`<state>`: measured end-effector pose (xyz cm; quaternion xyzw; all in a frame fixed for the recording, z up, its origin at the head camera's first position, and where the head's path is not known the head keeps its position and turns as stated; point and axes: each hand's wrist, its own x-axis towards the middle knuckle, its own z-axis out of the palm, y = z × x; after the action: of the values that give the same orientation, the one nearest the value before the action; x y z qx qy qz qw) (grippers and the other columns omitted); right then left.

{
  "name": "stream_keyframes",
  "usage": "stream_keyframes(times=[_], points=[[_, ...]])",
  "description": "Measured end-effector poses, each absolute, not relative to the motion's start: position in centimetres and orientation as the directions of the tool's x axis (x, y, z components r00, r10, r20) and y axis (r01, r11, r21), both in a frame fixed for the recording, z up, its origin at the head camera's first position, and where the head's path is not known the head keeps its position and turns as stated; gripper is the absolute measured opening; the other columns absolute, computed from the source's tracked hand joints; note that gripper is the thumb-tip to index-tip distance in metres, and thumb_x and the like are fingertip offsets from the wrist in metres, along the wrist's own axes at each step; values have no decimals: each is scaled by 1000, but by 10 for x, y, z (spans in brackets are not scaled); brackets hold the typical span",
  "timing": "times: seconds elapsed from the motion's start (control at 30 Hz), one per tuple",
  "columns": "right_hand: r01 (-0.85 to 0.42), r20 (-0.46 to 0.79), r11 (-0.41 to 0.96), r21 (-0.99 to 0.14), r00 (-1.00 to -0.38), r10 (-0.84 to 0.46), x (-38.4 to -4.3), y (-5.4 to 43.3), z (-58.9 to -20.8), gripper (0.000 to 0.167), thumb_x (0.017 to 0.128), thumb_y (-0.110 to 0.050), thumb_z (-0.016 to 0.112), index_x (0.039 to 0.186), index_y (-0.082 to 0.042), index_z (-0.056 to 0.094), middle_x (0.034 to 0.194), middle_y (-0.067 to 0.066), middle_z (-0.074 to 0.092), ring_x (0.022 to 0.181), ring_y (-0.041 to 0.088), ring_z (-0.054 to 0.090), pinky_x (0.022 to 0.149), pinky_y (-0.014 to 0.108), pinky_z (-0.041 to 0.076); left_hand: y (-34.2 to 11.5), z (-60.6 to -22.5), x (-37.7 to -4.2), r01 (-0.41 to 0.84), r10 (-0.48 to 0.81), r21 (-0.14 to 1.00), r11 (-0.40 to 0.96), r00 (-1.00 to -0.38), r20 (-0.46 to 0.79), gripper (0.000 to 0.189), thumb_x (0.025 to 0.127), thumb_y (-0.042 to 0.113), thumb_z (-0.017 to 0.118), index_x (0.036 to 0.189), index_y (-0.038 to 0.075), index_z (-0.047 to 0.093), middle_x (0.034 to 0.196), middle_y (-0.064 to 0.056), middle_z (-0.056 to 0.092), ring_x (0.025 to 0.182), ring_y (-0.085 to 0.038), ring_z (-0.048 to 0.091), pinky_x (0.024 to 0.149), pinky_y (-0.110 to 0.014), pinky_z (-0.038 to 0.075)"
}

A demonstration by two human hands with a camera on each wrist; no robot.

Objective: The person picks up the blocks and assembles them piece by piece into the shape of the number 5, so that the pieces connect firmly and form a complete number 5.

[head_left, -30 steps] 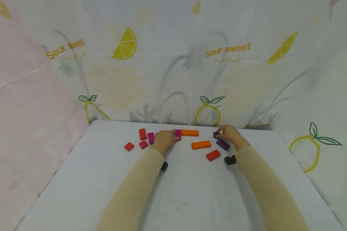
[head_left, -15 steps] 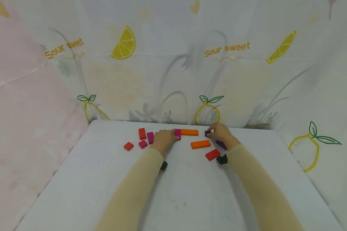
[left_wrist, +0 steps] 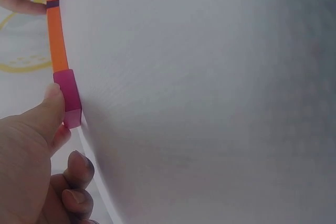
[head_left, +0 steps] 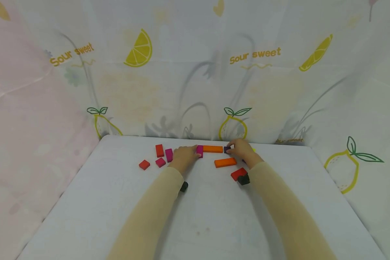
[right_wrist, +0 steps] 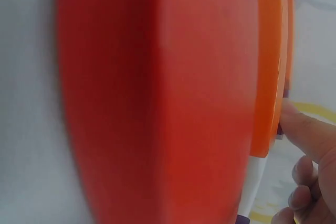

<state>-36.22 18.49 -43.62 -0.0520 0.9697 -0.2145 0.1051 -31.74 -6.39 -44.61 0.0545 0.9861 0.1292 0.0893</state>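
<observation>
My left hand (head_left: 183, 157) pinches a magenta block (head_left: 199, 151) between thumb and fingers at the back of the table. Against its right end lies a long orange block (head_left: 212, 149). My right hand (head_left: 242, 148) pinches a small dark purple block (head_left: 226, 150) a short gap to the right of that orange block. In the left wrist view the magenta block (left_wrist: 68, 90) and orange block (left_wrist: 58, 40) line up, and the purple block (left_wrist: 52, 3) shows by the right hand's fingertips. The right wrist view has my right thumb (right_wrist: 307, 132) at the purple block, partly hidden behind another orange block (right_wrist: 270, 66).
Nearer me lie the second orange block (head_left: 225, 163) and a red block (head_left: 236, 174), which looms close in the right wrist view. Left of my left hand are a red block (head_left: 159, 150), a magenta one (head_left: 169, 155), a pink cube (head_left: 160, 162) and a red cube (head_left: 144, 165).
My right hand has slid left with the small purple block, closer to the far orange block's end. Its wrist now covers most of another purple block. My left hand stays on the magenta block.
</observation>
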Motion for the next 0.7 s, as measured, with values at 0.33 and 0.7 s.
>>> stream_keyframes(times=[0.33, 0.7], points=[[-37, -182, 897, -441, -975, -130, -363, 181, -437, 31, 95, -24, 71, 123, -11, 71, 115, 14, 62, 101, 30, 54, 95, 43, 48, -64, -446, -316, 109, 144, 246, 963, -981, -129, 58, 99, 46, 58, 153, 27, 45, 141, -12, 58, 122, -35, 55, 102, -49, 43], [-68, -164, 894, -443, -974, -155, -364, 180, -440, 31, 95, -23, 72, 123, -11, 71, 126, 15, 63, 107, 31, 54, 103, 46, 45, -64, -449, -317, 103, 141, 264, 959, -981, -131, 58, 100, 45, 58, 153, 26, 44, 141, -12, 58, 123, -35, 55, 103, -50, 42]])
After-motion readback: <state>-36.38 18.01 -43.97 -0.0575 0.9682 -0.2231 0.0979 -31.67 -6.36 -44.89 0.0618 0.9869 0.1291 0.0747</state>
